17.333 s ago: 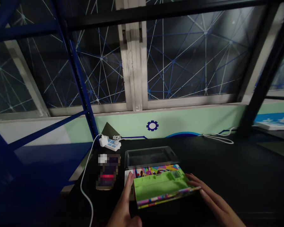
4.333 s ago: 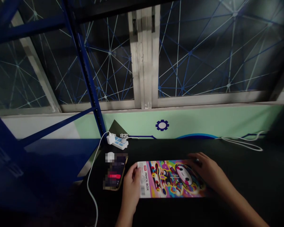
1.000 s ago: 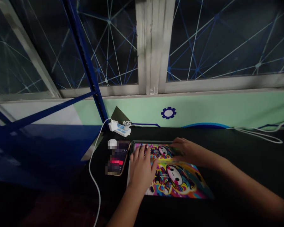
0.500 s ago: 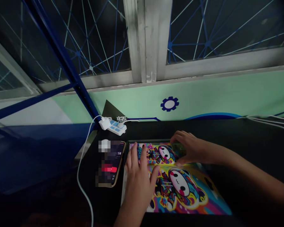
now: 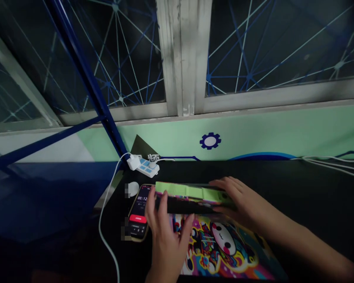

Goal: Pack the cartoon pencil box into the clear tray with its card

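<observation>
Both hands (image 5: pixel 165 224) tilting a green pencil box (image 5: pixel 191 192) above colourful card (image 5: pixel 221 243), phone (image 5: pixel 139 210) beside.

Dim overall, with dark glass in the window (image 5: pixel 283 43) and no daylight through it. Brightest along the pale green wall band (image 5: pixel 253 133) below that window, evenly lit with no glare. Nearly black across the table (image 5: pixel 312 188) under the band, swallowing shadows. Self-lit glow from the phone screen (image 5: pixel 139 210) left of the colourful box (image 5: pixel 218 243). Soft motion blur on the left hand (image 5: pixel 165 232) and right hand (image 5: pixel 238 198). Curved, stretched lines toward the frame edges; pixelated patch beside the phone.
</observation>
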Tool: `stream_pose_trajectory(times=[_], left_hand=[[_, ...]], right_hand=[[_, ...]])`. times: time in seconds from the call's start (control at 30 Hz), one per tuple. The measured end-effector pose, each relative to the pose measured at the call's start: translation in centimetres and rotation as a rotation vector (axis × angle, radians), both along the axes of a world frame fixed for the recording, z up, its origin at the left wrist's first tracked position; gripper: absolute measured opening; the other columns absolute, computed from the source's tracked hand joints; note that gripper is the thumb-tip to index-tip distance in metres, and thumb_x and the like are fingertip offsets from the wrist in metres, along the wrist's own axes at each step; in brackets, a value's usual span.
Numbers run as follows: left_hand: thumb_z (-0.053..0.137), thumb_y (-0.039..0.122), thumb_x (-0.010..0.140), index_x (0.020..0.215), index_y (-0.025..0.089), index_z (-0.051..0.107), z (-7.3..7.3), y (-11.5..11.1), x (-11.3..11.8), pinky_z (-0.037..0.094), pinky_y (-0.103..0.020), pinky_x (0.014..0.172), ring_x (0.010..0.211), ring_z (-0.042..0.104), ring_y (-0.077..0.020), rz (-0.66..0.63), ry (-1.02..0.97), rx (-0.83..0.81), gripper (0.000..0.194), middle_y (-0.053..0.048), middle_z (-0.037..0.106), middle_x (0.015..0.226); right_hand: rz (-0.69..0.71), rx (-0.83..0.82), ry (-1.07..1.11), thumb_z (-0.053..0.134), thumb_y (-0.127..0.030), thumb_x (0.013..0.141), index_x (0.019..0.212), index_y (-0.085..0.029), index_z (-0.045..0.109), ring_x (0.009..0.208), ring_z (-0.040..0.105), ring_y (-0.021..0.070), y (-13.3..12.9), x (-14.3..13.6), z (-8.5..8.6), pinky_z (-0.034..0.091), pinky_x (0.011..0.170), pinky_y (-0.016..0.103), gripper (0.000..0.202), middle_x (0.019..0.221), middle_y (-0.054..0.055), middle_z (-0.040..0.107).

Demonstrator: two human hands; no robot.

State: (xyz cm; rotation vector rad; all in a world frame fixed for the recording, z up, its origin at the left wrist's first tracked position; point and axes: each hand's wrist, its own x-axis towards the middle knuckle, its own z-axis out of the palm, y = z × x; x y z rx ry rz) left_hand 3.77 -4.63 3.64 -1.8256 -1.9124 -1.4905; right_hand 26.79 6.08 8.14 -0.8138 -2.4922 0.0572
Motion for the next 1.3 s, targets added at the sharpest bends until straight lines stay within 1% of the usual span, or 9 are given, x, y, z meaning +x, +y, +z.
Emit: stream_pose_trajectory(times=[0.13, 0.27, 0.4, 0.57, 0.67, 0.73, 0.87, 1.13, 1.3], left_hand=[[0.057, 0.036, 0.097, 0.158, 0.03, 0.018, -0.7, -2.9, -0.6, 0.04, -0.058, 0.119, 0.155, 0.024, -0.0354, -0.028, -0.248, 0.151, 0.072, -0.012, 0.013, 0.17], [0.059, 0.054, 0.093, 0.159, 0.027, 0.019, -3.5, -6.0, -1.6, 0.05, -0.052, 0.112, 0.146, 0.043, -0.0354, -0.214, -0.383, 0.07, 0.081, -0.015, 0.034, 0.164], [0.069, 0.052, 0.087, 0.153, 0.03, 0.035, -6.0, -7.4, -3.0, 0.043, -0.054, 0.118, 0.144, 0.046, -0.0351, -0.33, -0.379, -0.144, 0.077, -0.013, 0.043, 0.159], [0.087, 0.021, 0.065, 0.148, 0.032, 0.045, -6.6, -7.2, -3.3, 0.039, -0.057, 0.12, 0.146, 0.042, -0.0373, -0.326, -0.268, -0.231, 0.094, -0.01, 0.044, 0.158], [0.085, 0.007, 0.057, 0.146, 0.034, 0.047, -6.6, -6.9, -2.8, 0.037, -0.057, 0.122, 0.147, 0.041, -0.0366, -0.308, -0.244, -0.279, 0.101, -0.009, 0.044, 0.157], [0.083, 0.003, 0.054, 0.148, 0.035, 0.045, -6.9, -6.8, -2.6, 0.037, -0.057, 0.122, 0.147, 0.04, -0.0364, -0.311, -0.254, -0.287, 0.107, -0.009, 0.043, 0.157], [0.083, 0.002, 0.05, 0.15, 0.033, 0.041, -7.7, -6.3, -2.8, 0.041, -0.052, 0.119, 0.146, 0.042, -0.0369, -0.319, -0.25, -0.25, 0.112, -0.011, 0.041, 0.157], [0.085, 0.007, 0.054, 0.155, 0.033, 0.034, -8.3, -6.0, -3.3, 0.043, -0.052, 0.118, 0.147, 0.04, -0.0385, -0.298, -0.148, -0.204, 0.117, -0.014, 0.039, 0.157], [0.085, 0.003, 0.05, 0.157, 0.035, 0.029, -8.4, -6.2, -3.3, 0.046, -0.049, 0.115, 0.146, 0.041, -0.038, -0.302, -0.116, -0.214, 0.126, -0.013, 0.038, 0.158]], right_hand=[[0.037, 0.28, 0.025, 0.06, -0.026, 0.096, 0.148, -0.031, 0.047, 0.106, 0.067, 0.0288, -4.3, 2.2, -1.0, 0.052, 0.095, 0.047, 0.055, 0.112, 0.008, 0.073], [0.084, 0.356, -0.011, 0.051, -0.021, 0.099, 0.155, -0.032, 0.043, 0.106, 0.069, 0.0264, -8.9, 5.1, -4.2, 0.049, 0.103, 0.043, 0.057, 0.112, 0.004, 0.077], [0.062, 0.322, -0.105, 0.052, -0.031, 0.102, 0.151, -0.032, 0.05, 0.108, 0.07, 0.0243, -11.1, 5.8, -6.8, 0.054, 0.098, 0.038, 0.048, 0.117, 0.003, 0.077], [-0.051, 0.153, -0.081, 0.069, -0.046, 0.092, 0.145, -0.034, 0.056, 0.121, 0.067, 0.027, -11.2, 5.2, -7.9, 0.057, 0.099, 0.04, 0.056, 0.138, 0.007, 0.068], [-0.118, 0.056, -0.079, 0.073, -0.059, 0.085, 0.146, -0.033, 0.056, 0.134, 0.057, 0.0351, -10.8, 5.7, -7.9, 0.054, 0.105, 0.05, 0.068, 0.154, 0.01, 0.054], [-0.134, 0.018, -0.099, 0.071, -0.059, 0.087, 0.147, -0.034, 0.055, 0.137, 0.054, 0.0369, -10.4, 6.1, -7.6, 0.052, 0.106, 0.054, 0.067, 0.156, 0.01, 0.05], [-0.123, -0.044, -0.097, 0.07, -0.057, 0.089, 0.143, -0.038, 0.058, 0.132, 0.059, 0.0339, -9.8, 6.7, -6.9, 0.055, 0.103, 0.05, 0.059, 0.149, 0.008, 0.058], [-0.022, -0.034, -0.107, 0.07, -0.061, 0.087, 0.142, -0.037, 0.059, 0.126, 0.065, 0.0311, -9.1, 6.8, -5.2, 0.056, 0.102, 0.045, 0.061, 0.141, 0.006, 0.066], [-0.05, -0.127, -0.002, 0.062, -0.061, 0.092, 0.128, -0.03, 0.071, 0.099, 0.075, 0.0258, -9.2, 6.4, -2.9, 0.061, 0.085, 0.035, 0.049, 0.113, 0.008, 0.078]])
